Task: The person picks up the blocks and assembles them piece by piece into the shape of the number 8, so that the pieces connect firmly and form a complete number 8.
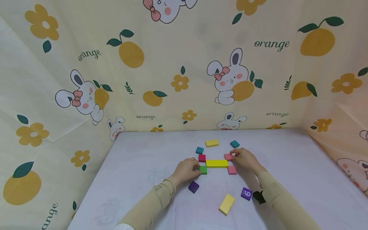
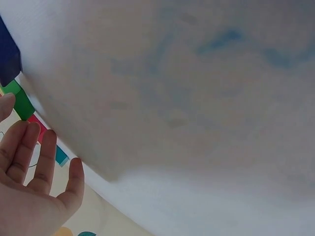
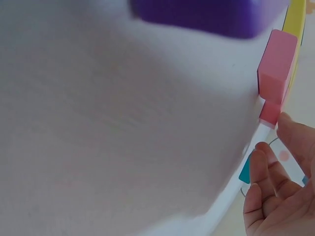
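My left hand (image 1: 185,171) pinches a green block (image 1: 203,170) between thumb and fingers; in the left wrist view the fingertips lie right at the edges of the green block (image 2: 20,102). A red block (image 1: 202,158) sits just behind the green one. A long yellow bar (image 1: 217,164) lies flat between these and two pink blocks on the right. My right hand (image 1: 245,159) is at the far pink block (image 1: 228,157), thumb by its right side and fingers spread loosely. The near pink block (image 1: 232,170) lies in front of it.
Behind lie a yellow block (image 1: 211,143) and two teal blocks, one left (image 1: 199,150) and one right (image 1: 234,144). Nearer are a dark purple block (image 1: 194,187), a yellow block (image 1: 226,204) and a purple block marked with a digit (image 1: 246,194). A printed cloth (image 1: 178,102) hangs behind the white table.
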The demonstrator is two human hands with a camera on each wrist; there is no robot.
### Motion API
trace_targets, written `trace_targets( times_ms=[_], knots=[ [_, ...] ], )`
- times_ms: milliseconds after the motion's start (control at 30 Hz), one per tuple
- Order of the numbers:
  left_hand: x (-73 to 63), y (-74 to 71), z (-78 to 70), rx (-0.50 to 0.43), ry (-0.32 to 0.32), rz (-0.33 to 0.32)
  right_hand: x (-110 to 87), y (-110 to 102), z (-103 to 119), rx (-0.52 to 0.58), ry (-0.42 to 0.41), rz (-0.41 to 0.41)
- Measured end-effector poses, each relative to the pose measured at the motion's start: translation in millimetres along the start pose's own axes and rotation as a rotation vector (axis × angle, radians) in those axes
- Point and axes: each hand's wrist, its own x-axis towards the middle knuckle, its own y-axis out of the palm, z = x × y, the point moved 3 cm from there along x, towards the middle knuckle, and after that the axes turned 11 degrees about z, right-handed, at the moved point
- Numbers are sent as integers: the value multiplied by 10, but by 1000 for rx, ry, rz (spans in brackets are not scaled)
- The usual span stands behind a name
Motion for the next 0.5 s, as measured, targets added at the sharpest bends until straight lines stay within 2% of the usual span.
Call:
trace_targets(
  times_ms=[200,500],
  knots=[
    [-2,-7,-5,1,-4,8,-61,-23,18,-9,-28,-7],
    [4,-6,1,9,7,-6,-275,-77,40,-50,-79,-28]
  ],
)
